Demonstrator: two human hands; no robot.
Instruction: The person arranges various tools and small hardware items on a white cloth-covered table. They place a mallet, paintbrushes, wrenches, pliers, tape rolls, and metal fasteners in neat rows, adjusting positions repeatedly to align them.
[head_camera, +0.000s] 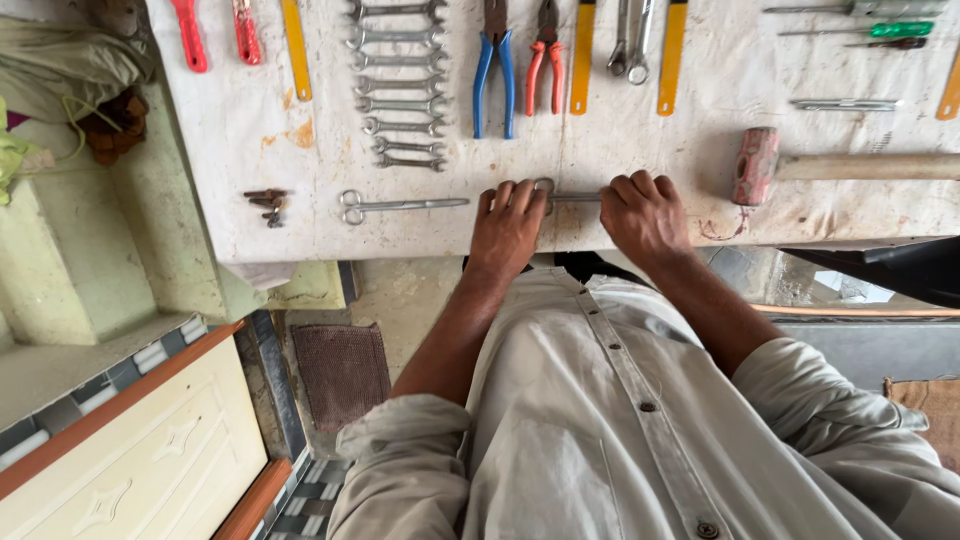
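Both hands rest at the near edge of the counter (250, 130). Left hand (507, 225) lies fingers together over the ring end of a wrench (575, 196); right hand (645, 215) curls its fingers around the other end, probably gripping, though the knuckles hide the contact. The wrench lies flat between them, touching the cloth. Laid out already: a row of spanners (400, 85), blue pliers (493, 75), red pliers (545, 60), a mallet (800, 165), scissors (395, 205). The held wrench is not yet aligned with any row.
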